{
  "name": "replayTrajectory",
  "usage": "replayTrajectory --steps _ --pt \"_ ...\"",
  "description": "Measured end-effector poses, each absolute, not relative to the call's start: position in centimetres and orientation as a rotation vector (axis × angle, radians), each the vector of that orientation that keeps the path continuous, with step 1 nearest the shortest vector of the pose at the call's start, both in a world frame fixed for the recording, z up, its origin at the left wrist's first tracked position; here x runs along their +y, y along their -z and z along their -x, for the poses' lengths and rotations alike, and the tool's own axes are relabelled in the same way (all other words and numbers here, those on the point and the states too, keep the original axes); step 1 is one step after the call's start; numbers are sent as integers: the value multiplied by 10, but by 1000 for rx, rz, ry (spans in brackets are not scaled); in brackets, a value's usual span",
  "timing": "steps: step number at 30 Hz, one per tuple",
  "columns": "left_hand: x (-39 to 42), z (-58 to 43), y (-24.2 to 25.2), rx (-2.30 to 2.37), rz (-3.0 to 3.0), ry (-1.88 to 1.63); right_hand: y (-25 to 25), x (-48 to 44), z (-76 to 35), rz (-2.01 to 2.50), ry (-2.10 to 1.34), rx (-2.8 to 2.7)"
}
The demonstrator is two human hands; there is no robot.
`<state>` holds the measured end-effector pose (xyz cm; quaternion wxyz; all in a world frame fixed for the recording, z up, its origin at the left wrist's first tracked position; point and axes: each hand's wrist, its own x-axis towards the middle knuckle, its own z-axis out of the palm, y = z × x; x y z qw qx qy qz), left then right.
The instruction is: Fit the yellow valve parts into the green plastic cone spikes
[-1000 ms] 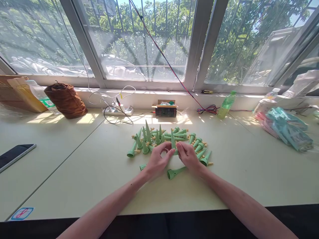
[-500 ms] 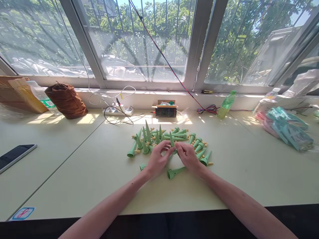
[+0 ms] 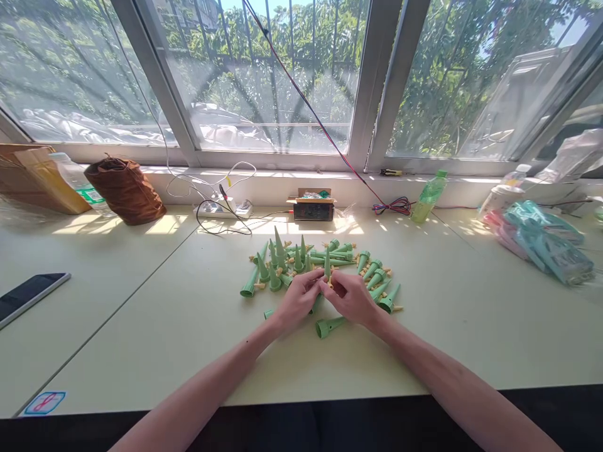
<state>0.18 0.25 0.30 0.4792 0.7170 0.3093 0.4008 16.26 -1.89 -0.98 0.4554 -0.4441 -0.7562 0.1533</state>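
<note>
Pinching a green cone (image 3: 327, 262) near its wide base, your left hand (image 3: 298, 295) is curling its thumb and fingers together with no visible gap around the plastic. Your right hand (image 3: 352, 296) is meeting it from 3 o'clock, its fingertips bunching on a small tan peg (image 3: 330, 284) at the cone's lower end. Taking the meeting fingertips as the clock's centre, the cone's long axis is running up toward 12, tip away from you and nearly upright, while the peg is sitting at about 5, nearer your right fingers than your left. Fingers are covering much of the join, so you cannot really tell from here whether the peg is sitting inside the cone or only touching it.

The cone is looking like smooth, matte moulded plastic, tapering to a narrow point; the peg is looking paler, stubby and hard. At 10 to 11 o'clock, several standing cones (image 3: 279, 251) are pointing upward like spikes. At 2 to 4, a row of lying cones (image 3: 375, 276) is showing ribbed collars, with tan pegs poking out. At 6, a loose cone (image 3: 331, 326) is lying on the pale, smooth table (image 3: 188, 351), its round mouth facing roughly 8 and its narrow end running under your right hand.
</note>
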Motion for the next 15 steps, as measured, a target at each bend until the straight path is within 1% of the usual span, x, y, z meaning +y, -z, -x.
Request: replayTrajectory --steps 15 --pt "2 0 -3 753 -1763 -934 6 -21 -163 1075 -464 -1900"
